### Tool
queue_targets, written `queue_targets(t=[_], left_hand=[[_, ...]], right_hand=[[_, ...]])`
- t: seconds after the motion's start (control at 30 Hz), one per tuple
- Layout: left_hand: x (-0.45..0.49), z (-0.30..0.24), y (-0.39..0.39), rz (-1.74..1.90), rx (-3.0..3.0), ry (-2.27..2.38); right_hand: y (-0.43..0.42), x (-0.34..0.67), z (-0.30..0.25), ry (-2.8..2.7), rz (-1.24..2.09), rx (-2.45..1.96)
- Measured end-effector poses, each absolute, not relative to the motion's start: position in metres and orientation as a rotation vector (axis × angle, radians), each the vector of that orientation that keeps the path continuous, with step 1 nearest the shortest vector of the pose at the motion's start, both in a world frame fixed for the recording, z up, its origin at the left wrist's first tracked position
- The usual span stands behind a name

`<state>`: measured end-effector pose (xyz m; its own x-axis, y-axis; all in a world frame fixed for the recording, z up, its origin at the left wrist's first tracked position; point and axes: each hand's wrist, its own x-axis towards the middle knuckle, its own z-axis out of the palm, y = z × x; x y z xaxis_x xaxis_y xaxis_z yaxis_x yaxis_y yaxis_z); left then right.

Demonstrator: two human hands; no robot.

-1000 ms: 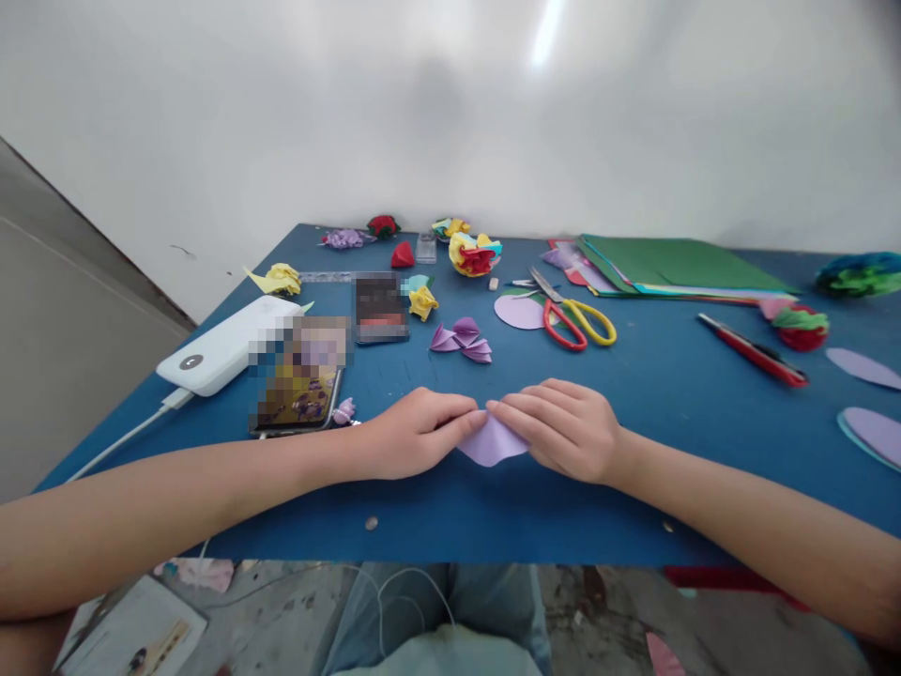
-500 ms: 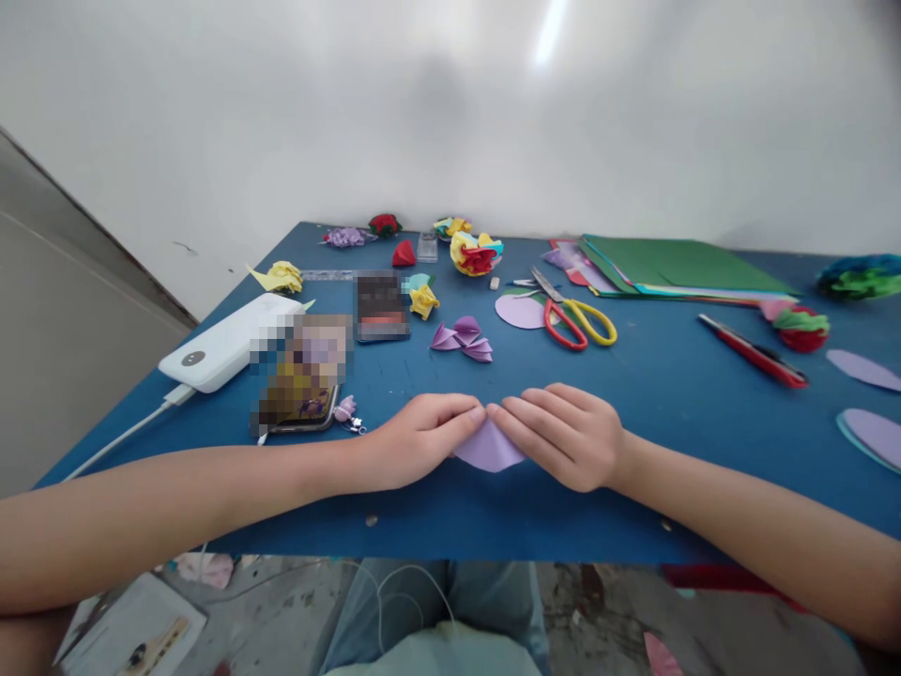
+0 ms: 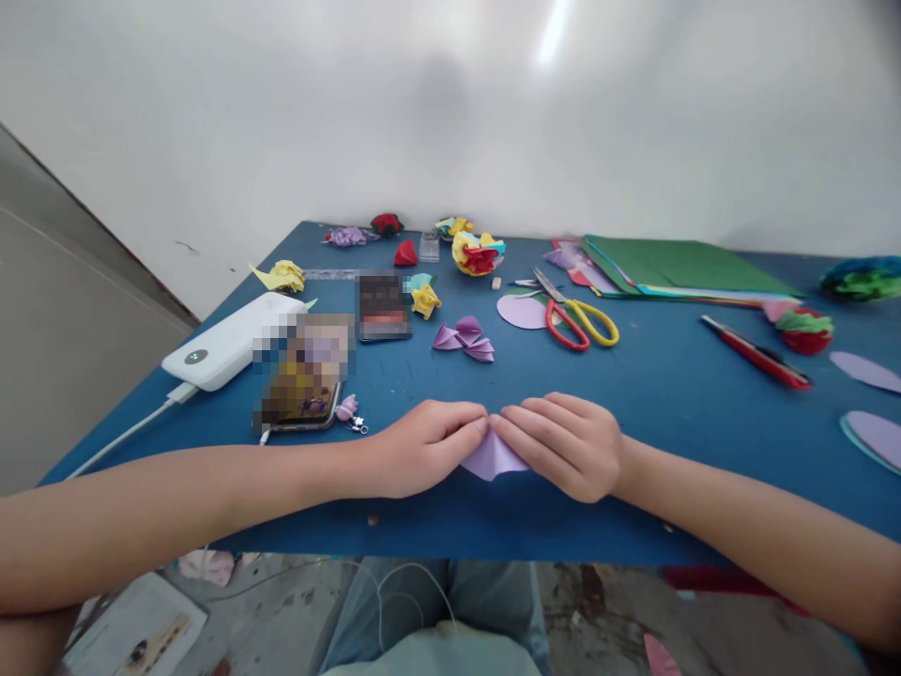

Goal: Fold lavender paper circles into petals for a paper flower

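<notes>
Between my two hands is a piece of folded lilac paper point(image 3: 494, 460), its lower part fanning out below the fingers. My left hand point(image 3: 431, 449) pinches its left side between thumb and fingers. From the right, my right hand point(image 3: 563, 443) grips the other side, fingers laid together over it. The upper part of the paper is hidden by the fingertips. Just beyond the hands lie folded purple paper petals point(image 3: 465, 338). Behind them to the right, scissors point(image 3: 573, 314) with one red and one yellow handle overlap a lilac paper circle point(image 3: 519, 312).
On the left are a white power bank point(image 3: 236, 340) with a cable and a phone point(image 3: 310, 385) with a charm. Paper flowers point(image 3: 479, 253) stand at the back. A stack of coloured paper point(image 3: 690, 266), a red cutter knife point(image 3: 760, 355) and paper circles point(image 3: 877, 439) lie right.
Both hands have shifted slightly down toward the table's front edge with the lilac paper. The paper's lower edge now shows a sharper central crease. Both hands keep their hold.
</notes>
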<state>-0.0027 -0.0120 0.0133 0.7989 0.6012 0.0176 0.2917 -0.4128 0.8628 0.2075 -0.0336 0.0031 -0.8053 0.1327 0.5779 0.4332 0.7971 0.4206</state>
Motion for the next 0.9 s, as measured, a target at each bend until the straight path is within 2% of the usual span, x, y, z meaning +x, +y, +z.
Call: queue_targets(t=[0.3,0.6,0.9], left_hand=[[-0.0039,0.0120,-0.0134,0.405,1.914,0.654],[-0.0023,0.0131,-0.0093,0.449,1.904,0.481],[0.0004,0.0036,-0.0101,0.502,1.612,0.636]], right_hand=[[-0.0346,0.2072,0.0055,-2.493,-1.065,-0.548],[-0.0354,0.2062,0.0068,-2.477,-1.077,-0.551],[-0.0304,0.2112,0.0080,-2.470,-1.158,-0.611]])
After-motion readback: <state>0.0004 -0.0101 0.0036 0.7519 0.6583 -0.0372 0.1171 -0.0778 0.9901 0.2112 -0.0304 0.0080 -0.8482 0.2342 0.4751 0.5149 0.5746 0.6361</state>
